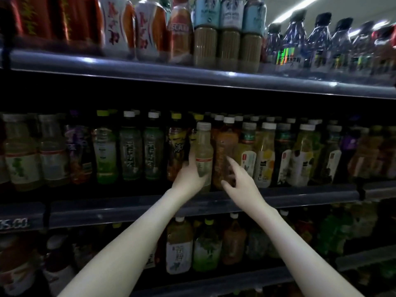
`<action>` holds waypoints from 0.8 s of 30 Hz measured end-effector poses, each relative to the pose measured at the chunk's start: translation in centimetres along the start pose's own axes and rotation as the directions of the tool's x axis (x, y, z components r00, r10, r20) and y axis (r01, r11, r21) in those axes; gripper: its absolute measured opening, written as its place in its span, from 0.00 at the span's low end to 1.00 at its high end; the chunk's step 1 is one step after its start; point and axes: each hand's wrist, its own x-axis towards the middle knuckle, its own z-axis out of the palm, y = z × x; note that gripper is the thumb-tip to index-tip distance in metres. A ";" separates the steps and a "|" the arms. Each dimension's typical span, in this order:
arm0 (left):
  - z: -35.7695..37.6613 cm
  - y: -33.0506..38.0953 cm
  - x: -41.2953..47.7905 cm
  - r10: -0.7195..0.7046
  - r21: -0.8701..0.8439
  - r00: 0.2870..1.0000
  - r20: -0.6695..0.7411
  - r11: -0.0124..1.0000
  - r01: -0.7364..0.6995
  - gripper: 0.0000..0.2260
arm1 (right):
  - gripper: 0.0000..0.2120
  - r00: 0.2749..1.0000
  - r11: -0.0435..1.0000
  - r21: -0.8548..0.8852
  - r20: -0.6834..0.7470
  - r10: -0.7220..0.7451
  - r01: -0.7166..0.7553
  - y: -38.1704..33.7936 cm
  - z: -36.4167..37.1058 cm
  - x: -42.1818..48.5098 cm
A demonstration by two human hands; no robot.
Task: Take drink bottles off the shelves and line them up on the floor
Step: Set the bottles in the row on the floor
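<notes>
orange top-shelf bottle [179, 28] reads "ESCA", other labels blurred, left hand [190, 174] grips pale-yellow white-capped plastic bottle [202, 146], right hand [240, 179] empty, fingers spread beside amber white-capped plastic bottle [225, 142]

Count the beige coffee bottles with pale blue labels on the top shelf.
3, side by side on the top shelf: left bottle, middle bottle, right bottle. More may stand hidden behind them.

the scene is dimly lit by ceiling strip lights [300, 9] at upper right. glare is seen on the top shelf edge [231, 74]; corners are blurred and bowed, and the bottom shelf [235, 280] is shadowed.
</notes>
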 end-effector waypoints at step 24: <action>1.6 2.4 -14.6 0.252 0.191 0.941 -0.225 0.959 -0.211 0.45 | 0.22 0.968 0.827 0.556 0.153 -0.200 0.083 -0.3 -0.9 -6.5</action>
